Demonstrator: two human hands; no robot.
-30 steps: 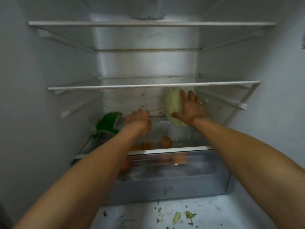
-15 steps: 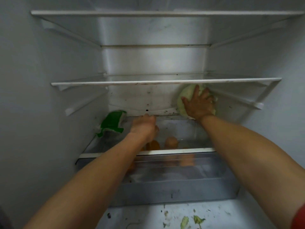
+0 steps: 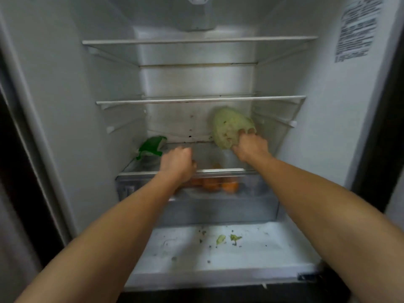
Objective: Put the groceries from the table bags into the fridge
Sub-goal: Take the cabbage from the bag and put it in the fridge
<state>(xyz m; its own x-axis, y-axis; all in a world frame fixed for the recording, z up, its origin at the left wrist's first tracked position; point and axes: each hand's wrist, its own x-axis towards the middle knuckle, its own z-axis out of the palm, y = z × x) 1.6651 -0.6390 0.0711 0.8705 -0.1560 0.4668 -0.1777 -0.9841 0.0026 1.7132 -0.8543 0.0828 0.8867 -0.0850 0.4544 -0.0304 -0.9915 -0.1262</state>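
A pale green cabbage [image 3: 229, 125] stands on the glass shelf [image 3: 223, 171] above the crisper drawer, at the back right of the open fridge. My right hand [image 3: 251, 147] grips its lower right side, fingers dug in. My left hand [image 3: 178, 164] is curled into a loose fist over the shelf's front edge, holding nothing that I can see. A green and white bag [image 3: 152, 147] lies at the back left of the same shelf. Several oranges [image 3: 218, 184] show through the clear crisper drawer [image 3: 251, 204].
Two glass shelves [image 3: 201, 99] above hold nothing. Leaf scraps [image 3: 227, 238] and crumbs litter the white fridge floor [image 3: 273, 248] in front of the drawer. A printed label [image 3: 356, 29] is on the right inner wall.
The view has pulled back from the fridge. My right hand shifted from the cabbage's front to its lower right side. My left hand drew back toward the shelf's front edge and closed.
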